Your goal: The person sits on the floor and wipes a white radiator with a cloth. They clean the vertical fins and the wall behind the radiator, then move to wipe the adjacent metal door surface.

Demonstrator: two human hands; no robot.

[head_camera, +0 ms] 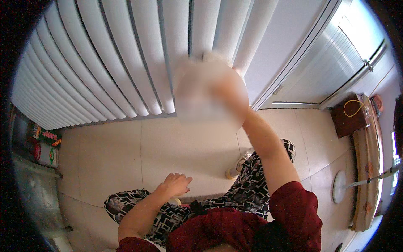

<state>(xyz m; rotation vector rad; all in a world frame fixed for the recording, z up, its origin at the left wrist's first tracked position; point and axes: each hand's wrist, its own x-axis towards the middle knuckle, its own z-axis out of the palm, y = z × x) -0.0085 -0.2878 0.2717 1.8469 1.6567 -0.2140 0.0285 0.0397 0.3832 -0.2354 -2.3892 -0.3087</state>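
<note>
White vertical blinds hang in front of me, their slats reaching down close to the floor. My right arm stretches forward to them, and my right hand sits inside a round blurred patch near the right-hand slats. The blur hides its fingers, so whether it grips a slat or anything else is unclear. Low by my left knee, my left hand hangs above the floor with loosely bent fingers and nothing visible in it. Patterned black-and-white trousers cover my spread legs.
Pale tiles form the floor. A framed door stands at the right, beyond it a brown box-like cabinet beside a cloth-covered bench. A round-based stand is near the bench. Packages sit at the far left.
</note>
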